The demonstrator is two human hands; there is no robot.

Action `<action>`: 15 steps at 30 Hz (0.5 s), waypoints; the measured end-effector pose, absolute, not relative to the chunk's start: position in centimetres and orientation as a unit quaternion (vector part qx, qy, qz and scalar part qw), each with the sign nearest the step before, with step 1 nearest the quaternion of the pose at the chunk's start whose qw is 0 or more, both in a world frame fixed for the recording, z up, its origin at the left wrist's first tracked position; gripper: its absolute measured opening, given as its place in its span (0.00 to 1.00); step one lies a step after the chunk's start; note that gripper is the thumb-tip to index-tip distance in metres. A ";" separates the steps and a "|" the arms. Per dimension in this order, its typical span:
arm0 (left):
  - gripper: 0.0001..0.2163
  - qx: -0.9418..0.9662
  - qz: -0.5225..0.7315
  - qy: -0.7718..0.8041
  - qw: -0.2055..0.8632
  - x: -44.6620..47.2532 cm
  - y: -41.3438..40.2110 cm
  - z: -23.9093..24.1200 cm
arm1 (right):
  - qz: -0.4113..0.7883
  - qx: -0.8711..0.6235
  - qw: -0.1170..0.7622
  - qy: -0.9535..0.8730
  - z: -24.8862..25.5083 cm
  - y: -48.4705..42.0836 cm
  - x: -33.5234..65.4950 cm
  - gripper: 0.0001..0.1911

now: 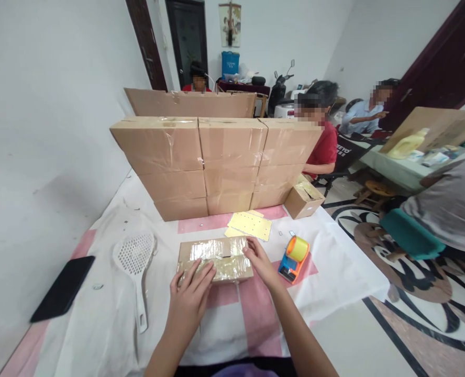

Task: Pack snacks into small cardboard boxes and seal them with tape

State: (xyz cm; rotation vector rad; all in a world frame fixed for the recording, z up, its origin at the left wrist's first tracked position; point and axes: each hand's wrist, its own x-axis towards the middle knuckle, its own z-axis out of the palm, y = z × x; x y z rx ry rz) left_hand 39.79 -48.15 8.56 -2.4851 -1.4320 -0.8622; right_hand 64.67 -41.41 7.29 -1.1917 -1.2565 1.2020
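A small cardboard box [217,256] with shiny clear tape across its top lies in front of me on the cloth. My left hand [193,285] rests on its near left part, fingers spread over the top and left edge; its thumb is hidden. At the box's right end, my right hand [259,262] holds the corner with bent fingers and the thumb on top. Right of that hand is an orange and blue tape dispenser [294,260] with a yellowish tape roll. Yellow dotted sheets [250,225] lie just behind the box.
Stacked cardboard boxes [232,157] form a wall across the table's back, with one separate box [303,198] at its right end. Left lie a white slotted skimmer [136,267] and a black phone-like slab [63,289]. Several people sit beyond, one in a red shirt [323,149].
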 end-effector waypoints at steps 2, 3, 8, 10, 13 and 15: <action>0.15 -0.830 -0.266 -0.484 0.082 39.9 -48.0 8.8 | 0.513 -0.478 0.510 -0.498 6.7 -42.6 64.3 0.23; 0.14 -0.831 -0.257 -0.486 0.088 40.0 -47.9 9.0 | 0.515 -0.478 0.514 -0.493 6.5 -43.0 64.2 0.24; 0.16 -0.840 -0.229 -0.482 0.101 39.9 -47.0 9.3 | 0.505 -0.493 0.501 -0.502 6.3 -42.3 64.9 0.27; 0.18 -0.840 -0.229 -0.479 0.106 39.8 -46.7 9.0 | 0.492 -0.504 0.490 -0.514 6.4 -42.1 65.9 0.28; 0.21 -0.841 -0.242 -0.470 0.115 39.6 -46.4 8.3 | 0.465 -0.510 0.463 -0.556 6.5 -42.9 67.3 0.28; 0.24 -0.838 -0.257 -0.466 0.117 39.6 -46.3 7.8 | 0.414 -0.514 0.448 -0.603 6.5 -43.7 68.4 0.28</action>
